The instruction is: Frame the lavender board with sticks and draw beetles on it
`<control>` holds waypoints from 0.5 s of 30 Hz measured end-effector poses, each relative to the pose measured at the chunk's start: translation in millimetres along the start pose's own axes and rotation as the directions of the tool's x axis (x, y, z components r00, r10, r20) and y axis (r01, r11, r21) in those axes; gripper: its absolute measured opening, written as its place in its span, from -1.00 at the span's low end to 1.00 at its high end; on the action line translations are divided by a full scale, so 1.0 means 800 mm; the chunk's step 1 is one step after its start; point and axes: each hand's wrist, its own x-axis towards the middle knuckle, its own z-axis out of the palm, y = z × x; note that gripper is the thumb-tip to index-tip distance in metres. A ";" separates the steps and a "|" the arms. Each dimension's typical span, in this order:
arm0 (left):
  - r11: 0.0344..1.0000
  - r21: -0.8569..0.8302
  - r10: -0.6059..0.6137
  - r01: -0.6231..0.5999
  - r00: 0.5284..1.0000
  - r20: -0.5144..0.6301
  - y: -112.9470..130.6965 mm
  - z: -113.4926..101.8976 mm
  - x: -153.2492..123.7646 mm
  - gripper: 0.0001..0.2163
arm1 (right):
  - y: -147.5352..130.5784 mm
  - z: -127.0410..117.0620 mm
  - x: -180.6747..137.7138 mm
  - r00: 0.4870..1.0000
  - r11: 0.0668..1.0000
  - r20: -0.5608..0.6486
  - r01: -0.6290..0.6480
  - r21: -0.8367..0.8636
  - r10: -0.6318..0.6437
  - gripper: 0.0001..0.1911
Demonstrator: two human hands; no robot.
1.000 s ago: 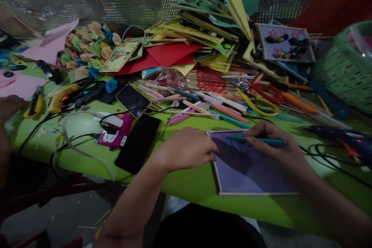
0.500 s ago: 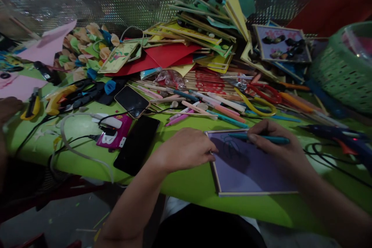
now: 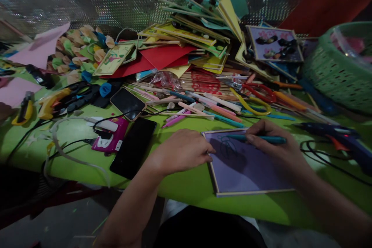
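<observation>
A purple card with a pale wooden frame (image 3: 247,170) lies on the green table (image 3: 186,186) in front of me. My right hand (image 3: 270,141) is closed around a teal pen (image 3: 255,138), whose tip touches the card near a dark scribble at its upper left. Fingers curled, my left hand (image 3: 181,151) rests on the table and presses against the card's left edge. Whether the left hand holds anything is hidden.
Two dark phones (image 3: 133,147), a pink charger (image 3: 109,139) with cables, loose pens (image 3: 203,108), scissors (image 3: 255,97), a blue glue gun (image 3: 334,133), a green basket (image 3: 340,66) and a heap of coloured cards and sticks (image 3: 188,42) crowd the table. Another person's hand (image 3: 4,110) shows at far left.
The pen tip has shifted slightly over the card's upper left. The view has drifted a little to the right. My left hand stays on the frame.
</observation>
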 end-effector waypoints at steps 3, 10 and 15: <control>1.000 -0.003 0.005 -0.005 1.000 -0.005 -0.001 0.000 -0.001 -0.80 | -0.003 0.001 0.001 1.000 1.000 0.002 0.009 -0.009 -0.009 -0.70; 1.000 -0.003 0.016 -0.016 1.000 -0.013 -0.002 0.002 0.000 -0.80 | -0.007 0.002 0.000 1.000 0.998 0.003 0.025 -0.059 -0.025 -0.72; 1.000 0.011 0.008 -0.008 1.000 -0.001 -0.001 0.001 0.001 -0.80 | -0.009 0.004 -0.001 1.000 0.999 -0.016 0.011 -0.038 -0.012 -0.74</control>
